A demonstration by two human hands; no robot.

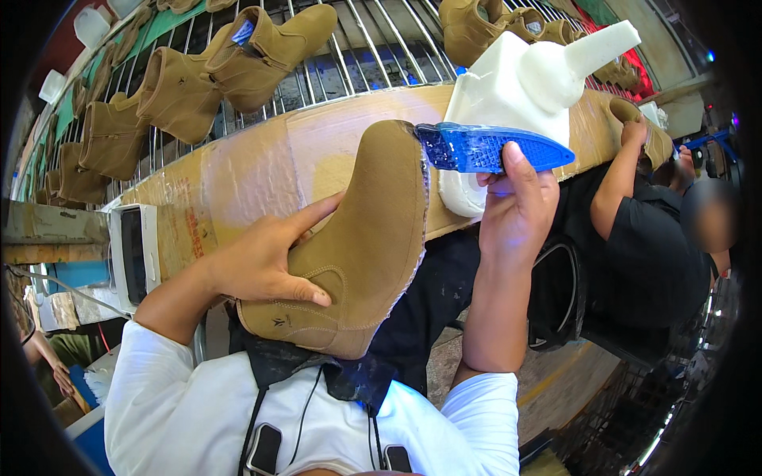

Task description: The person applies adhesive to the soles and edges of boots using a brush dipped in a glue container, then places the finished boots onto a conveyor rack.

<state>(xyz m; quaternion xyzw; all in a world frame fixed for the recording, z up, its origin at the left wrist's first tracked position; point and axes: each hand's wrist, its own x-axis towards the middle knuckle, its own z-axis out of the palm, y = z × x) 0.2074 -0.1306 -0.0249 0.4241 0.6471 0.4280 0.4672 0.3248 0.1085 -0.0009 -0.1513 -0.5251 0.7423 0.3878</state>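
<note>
Workshop w/ a metal-rod conveyor rack [373, 40] ran along the top, carrying tan suede boots [178, 91] hung on its rods; below it stretched a long curved ledge [262, 170] wrapped in brown tape. At far left a small white box w/ a dark screen [135, 254] sat under the ledge. Left hand [266, 262] was closed on the side of a tan suede ankle boot [365, 238], held up in front of the chest, sole edge facing right, raw stitched rim showing. Right hand [516, 214] gripped a blue mesh-textured insole [488, 148], its tip touching the boot's upper edge. Behind it a white plastic block [524, 87] rested on the ledge. At far right, another person in a black shirt [635, 254] reached an arm up to the ledge.
</note>
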